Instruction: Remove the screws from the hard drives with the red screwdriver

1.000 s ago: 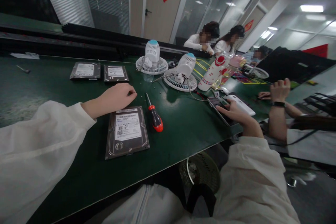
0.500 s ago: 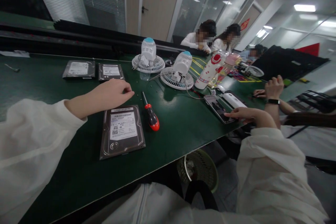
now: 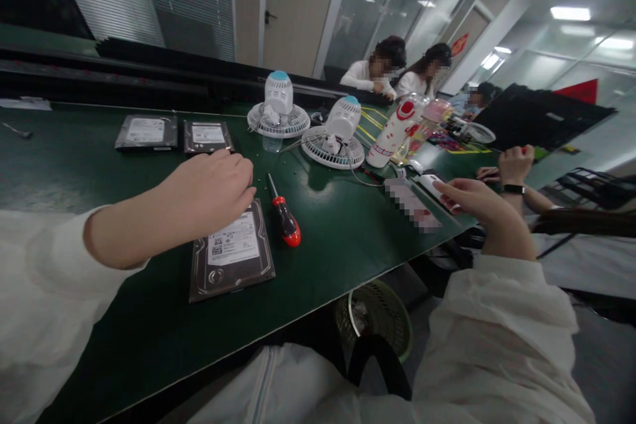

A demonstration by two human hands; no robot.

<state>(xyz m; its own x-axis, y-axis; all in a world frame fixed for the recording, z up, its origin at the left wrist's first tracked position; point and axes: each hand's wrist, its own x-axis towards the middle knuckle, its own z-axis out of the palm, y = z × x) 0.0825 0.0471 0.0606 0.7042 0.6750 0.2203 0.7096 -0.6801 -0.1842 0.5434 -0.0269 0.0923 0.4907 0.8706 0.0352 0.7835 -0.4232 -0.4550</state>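
My left hand [image 3: 213,189] hovers over the top edge of a hard drive [image 3: 233,258] with a white label. Its fingers are curled together and face away from me; anything between them is hidden. Just right of the drive lies a screwdriver [image 3: 287,222] with a red and black handle, its shaft pointing away. My right hand [image 3: 470,199] is raised slightly above a phone [image 3: 410,204], whose screen is blurred out. Its fingers are loosely stretched and nothing shows in them. Beside the phone, partly behind this hand, lies a white device [image 3: 430,185].
Two smaller drives [image 3: 146,132] [image 3: 207,136] lie farther back on the green table [image 3: 308,285]. Two white fans [image 3: 279,106] [image 3: 342,129] and a white and red bottle [image 3: 392,136] stand beyond. A waste basket [image 3: 397,318] is below the table edge. A co-worker's hand [image 3: 517,165] is at right.
My left hand has come nearer and now covers the drive's upper label. My right hand has lifted off the phone, whose screen has changed from dark to bright.
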